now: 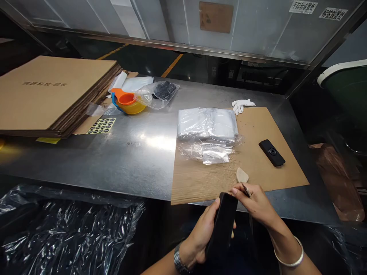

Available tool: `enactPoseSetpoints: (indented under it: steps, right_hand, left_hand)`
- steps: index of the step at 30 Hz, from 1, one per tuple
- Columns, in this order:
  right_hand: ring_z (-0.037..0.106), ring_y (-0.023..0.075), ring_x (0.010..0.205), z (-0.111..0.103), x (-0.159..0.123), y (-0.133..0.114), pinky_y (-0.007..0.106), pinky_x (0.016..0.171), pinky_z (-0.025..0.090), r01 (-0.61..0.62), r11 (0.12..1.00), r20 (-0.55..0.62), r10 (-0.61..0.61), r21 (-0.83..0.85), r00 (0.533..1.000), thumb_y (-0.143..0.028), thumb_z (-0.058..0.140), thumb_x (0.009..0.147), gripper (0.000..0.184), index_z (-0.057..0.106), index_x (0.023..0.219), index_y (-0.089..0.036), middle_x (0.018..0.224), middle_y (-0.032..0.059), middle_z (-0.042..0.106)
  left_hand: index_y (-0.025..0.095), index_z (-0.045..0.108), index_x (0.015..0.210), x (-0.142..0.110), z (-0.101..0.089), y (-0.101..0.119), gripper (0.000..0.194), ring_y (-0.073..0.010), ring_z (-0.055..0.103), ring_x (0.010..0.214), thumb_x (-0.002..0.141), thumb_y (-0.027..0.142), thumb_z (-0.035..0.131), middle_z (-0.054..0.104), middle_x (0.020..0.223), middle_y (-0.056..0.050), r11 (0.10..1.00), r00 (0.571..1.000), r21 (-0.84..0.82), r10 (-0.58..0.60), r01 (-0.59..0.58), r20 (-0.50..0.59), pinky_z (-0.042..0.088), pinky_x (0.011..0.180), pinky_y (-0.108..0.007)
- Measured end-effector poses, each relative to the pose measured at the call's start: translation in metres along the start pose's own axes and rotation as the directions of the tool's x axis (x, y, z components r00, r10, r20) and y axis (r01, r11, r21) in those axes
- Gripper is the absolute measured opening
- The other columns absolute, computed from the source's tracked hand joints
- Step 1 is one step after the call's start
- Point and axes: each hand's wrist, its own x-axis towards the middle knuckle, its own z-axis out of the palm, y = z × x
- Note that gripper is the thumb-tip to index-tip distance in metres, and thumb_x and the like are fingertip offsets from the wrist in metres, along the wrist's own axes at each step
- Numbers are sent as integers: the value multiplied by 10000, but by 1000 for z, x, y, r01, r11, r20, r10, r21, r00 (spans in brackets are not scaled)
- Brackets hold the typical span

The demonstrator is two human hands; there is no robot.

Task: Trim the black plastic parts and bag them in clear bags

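My left hand (202, 233) is wrapped round a long black rectangular piece (223, 225), held tilted in front of the table's near edge. Fingers of my right hand (254, 200) are pinched on a thin slim tool (246, 190) at the top end of that piece; its exact kind is hard to make out. Just beyond these fingers shows a beige fan-shaped piece (242, 175), and I cannot tell whether it joins the tool. On the cardboard sheet (197, 181) lies another black piece with a round dial (272, 152).
Clear plastic bags (208, 124) lie stacked on the cardboard, with a white glove (242, 105) behind. Farther left are nested orange and yellow cups (132, 109), a sticker sheet (101, 126) and a cardboard stack (54, 95). Black plastic sheeting (65, 233) fills the lower left.
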Motion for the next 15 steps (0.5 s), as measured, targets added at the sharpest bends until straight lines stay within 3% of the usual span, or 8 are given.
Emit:
enactPoseSetpoints:
  steps: [3,5,7,11,15]
  right_hand:
    - [476,113,529,8,-16,3,221,507,353,-134,991,-12,134,6,991,-398,503,854,245,578,946,-184,586,-42,510]
    - [442,109,508,19,-31,3,220,499,330,-222,975,70,221,-4,973,-396,581,801,335,505,1069,-209,574,-69,472]
    - [443,114,538,32,-45,1,222,526,328,-253,968,169,249,-1,954,-359,604,784,395,449,1123,-231,589,-77,468]
    - [389,100,515,53,-53,1,218,508,294,-310,941,228,275,136,934,-303,543,806,249,454,1023,-217,562,-91,403]
    - [363,88,493,57,-42,6,212,485,284,-322,910,152,291,261,945,-287,574,765,221,448,923,-198,548,-99,385]
  left_hand:
    - [60,628,672,0,-3,8,676,-92,497,379,824,632,302,553,501,-55,995,1000,-97,3,-5,-22,376,382,-175]
    - [68,629,695,1,-4,11,628,-93,515,419,826,611,341,575,542,-55,979,990,-166,107,-120,-90,394,415,-177]
    - [84,626,728,3,-4,10,560,-106,547,487,820,587,397,608,613,-59,944,954,-185,241,-273,-179,433,476,-195]
    - [106,627,804,4,-1,6,504,-154,600,606,791,583,466,642,705,-63,885,878,-124,410,-448,-248,488,615,-262]
    - [110,640,870,3,0,1,503,-197,629,709,777,583,493,665,744,-76,879,862,-58,448,-473,-237,495,674,-283]
